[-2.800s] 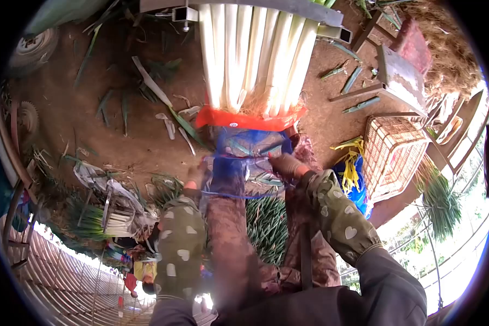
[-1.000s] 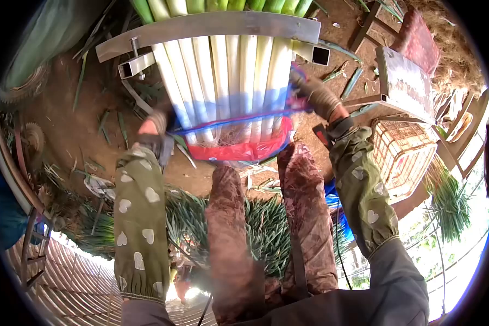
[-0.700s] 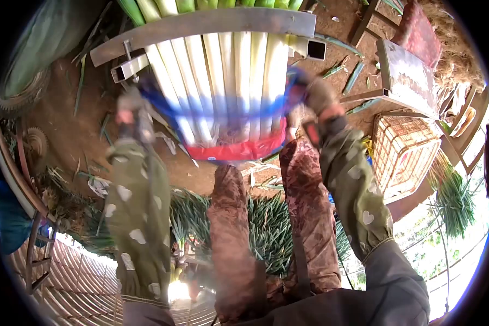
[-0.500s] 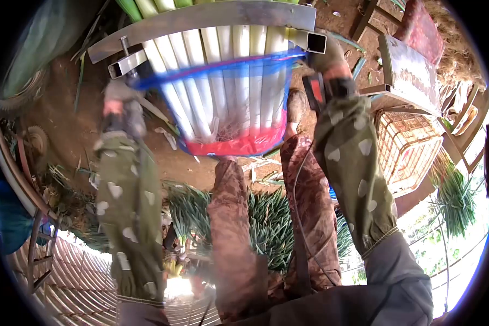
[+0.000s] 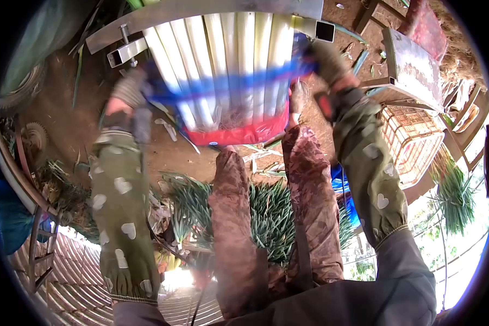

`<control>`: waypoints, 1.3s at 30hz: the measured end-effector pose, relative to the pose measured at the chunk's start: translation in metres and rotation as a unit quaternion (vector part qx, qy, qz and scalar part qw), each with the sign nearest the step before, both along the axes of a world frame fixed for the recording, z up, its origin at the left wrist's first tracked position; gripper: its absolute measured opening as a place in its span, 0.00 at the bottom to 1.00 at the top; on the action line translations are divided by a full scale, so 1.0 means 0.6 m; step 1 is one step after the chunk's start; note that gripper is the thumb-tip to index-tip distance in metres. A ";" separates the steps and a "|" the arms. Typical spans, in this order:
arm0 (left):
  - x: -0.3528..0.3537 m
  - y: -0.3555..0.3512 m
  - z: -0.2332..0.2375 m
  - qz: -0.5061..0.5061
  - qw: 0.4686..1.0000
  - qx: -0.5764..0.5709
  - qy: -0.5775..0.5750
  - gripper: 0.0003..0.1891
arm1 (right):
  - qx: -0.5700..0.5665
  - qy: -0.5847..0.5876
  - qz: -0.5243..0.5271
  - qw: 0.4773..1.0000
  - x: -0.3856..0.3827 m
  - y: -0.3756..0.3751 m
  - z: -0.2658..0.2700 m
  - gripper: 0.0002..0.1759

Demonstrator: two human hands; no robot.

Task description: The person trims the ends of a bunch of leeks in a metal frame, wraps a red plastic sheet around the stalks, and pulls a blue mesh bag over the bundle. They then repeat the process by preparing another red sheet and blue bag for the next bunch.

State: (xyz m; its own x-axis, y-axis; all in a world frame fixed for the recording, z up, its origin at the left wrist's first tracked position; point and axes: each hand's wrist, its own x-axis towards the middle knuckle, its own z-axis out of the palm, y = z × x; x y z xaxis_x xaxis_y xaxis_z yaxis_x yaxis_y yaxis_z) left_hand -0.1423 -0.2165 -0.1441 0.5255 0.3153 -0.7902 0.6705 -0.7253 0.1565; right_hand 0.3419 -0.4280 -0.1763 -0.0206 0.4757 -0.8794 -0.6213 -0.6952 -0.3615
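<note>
Head view, dirt floor [image 5: 65, 114], wicker crate [image 5: 413, 144], leek bundle [image 5: 233, 43] in blue net [image 5: 228, 85]

The leek stalks [image 5: 228, 43] have smooth, faintly glossy white skin. The bag [image 5: 239, 84] around the stalks is thin translucent blue plastic film with a glossy red base. The frame [image 5: 212, 8] above the stalks is matt grey metal tube. The sleeves [image 5: 119, 195] below the stalks are matt olive cloth. The ground [image 5: 65, 119] left of the stalks is rough earth.

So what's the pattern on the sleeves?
Pale hearts on olive green sleeves, clearest in the head view.
</note>
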 end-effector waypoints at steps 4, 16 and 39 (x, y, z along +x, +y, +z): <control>0.110 0.064 0.127 0.145 0.974 0.133 0.113 0.36 | 0.143 -0.282 0.106 0.943 0.016 0.049 0.068 0.13; 0.032 -0.004 0.021 0.196 0.977 0.041 0.078 0.39 | 0.006 0.031 0.201 0.979 -0.050 -0.063 0.032 0.10; 0.090 -0.041 0.047 -0.037 0.997 -0.061 -0.012 0.34 | -0.026 -0.060 0.146 0.987 -0.068 -0.071 0.090 0.12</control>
